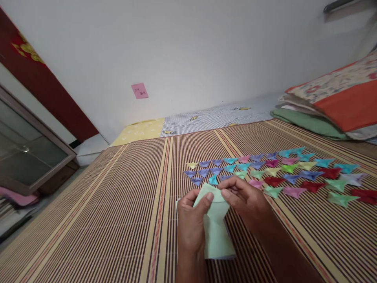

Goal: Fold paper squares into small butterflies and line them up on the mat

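Observation:
A light green sheet of paper (218, 232) is between my two hands, its top part folded over with a crease across it. My left hand (191, 224) is closed on its left side, the thumb pressing on the folded part. At the right end of the crease, my right hand (246, 198) pinches the paper between thumb and fingers. A pale edge shows beside my left hand, and a bluish edge shows under the sheet's lower end; I cannot tell what lies beneath. Just beyond my hands, small folded paper shapes (271, 171) in many colours stand in rows.
A striped bamboo mat (118, 220) covers the surface. Folded bedding (347, 106) is piled at the back right. Along the wall lies a checked cloth (203, 120). A pink note (139, 90) is on the wall, and a glass-fronted cabinet (32, 145) stands at the left.

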{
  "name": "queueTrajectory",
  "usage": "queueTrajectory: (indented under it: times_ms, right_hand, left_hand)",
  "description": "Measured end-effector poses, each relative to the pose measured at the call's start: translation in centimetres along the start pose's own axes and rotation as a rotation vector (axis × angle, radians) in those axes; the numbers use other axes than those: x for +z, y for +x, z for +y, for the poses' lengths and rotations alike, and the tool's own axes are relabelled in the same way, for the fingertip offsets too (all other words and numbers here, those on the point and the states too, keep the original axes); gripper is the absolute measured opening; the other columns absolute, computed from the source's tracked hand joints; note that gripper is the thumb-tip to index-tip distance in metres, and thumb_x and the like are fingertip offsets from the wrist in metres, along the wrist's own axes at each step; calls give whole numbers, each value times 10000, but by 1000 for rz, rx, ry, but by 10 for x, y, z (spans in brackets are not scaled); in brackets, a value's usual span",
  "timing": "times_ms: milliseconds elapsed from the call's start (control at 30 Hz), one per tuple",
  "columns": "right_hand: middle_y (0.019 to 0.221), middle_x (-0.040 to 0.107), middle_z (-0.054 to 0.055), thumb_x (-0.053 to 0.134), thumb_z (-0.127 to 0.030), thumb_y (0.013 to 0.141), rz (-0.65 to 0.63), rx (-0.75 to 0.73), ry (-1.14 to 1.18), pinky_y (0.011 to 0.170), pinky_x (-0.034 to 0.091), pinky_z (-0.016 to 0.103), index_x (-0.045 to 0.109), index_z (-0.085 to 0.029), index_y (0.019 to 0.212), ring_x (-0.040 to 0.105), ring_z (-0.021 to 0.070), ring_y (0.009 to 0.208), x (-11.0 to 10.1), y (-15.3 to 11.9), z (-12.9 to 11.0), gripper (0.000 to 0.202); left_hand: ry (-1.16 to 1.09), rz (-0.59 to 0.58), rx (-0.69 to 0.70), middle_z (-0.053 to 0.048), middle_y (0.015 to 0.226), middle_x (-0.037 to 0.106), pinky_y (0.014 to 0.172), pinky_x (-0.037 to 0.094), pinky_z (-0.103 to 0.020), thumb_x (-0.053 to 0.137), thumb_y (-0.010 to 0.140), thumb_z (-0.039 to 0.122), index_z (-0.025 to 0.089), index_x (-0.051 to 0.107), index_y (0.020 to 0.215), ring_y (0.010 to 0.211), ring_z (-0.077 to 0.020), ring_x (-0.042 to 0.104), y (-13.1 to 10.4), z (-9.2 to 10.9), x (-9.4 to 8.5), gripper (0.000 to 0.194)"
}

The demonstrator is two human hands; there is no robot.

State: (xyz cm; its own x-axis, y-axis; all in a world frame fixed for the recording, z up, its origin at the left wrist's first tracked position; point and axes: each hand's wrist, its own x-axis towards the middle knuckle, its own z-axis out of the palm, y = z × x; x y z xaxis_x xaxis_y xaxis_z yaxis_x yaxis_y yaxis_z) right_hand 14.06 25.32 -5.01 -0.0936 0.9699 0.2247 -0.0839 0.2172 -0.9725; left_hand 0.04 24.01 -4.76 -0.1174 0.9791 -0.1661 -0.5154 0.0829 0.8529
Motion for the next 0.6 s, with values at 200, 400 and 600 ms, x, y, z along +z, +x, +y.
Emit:
queueTrajectory:
  times_ms: [200,400,600]
  right_hand:
    - [656,537,-39,709,-381,891,-72,43,-48,553,401,240,628,-199,772,480,128,609,5,-4,-2,232]
    - [619,501,-46,691,-398,904,-29,48,-1,533,353,253,611,-201,752,437,132,591,13,-6,-1,261]
    - [682,553,-34,705,-378,909,-62,-18,-67,597,394,257,620,-199,751,484,135,652,5,-3,-2,253]
  left_hand:
    - [-141,9,-41,-25,627,743,565,535,-274,976,550,311,146,713,743,480,-148,643,0,5,-1,365]
    - [-149,-68,-32,-30,632,741,659,569,-293,963,596,292,140,713,743,594,-181,709,0,7,-5,327]
    - [-130,-99,-53,-35,611,727,645,571,-315,959,596,307,136,702,738,595,-205,717,1,8,-6,339]
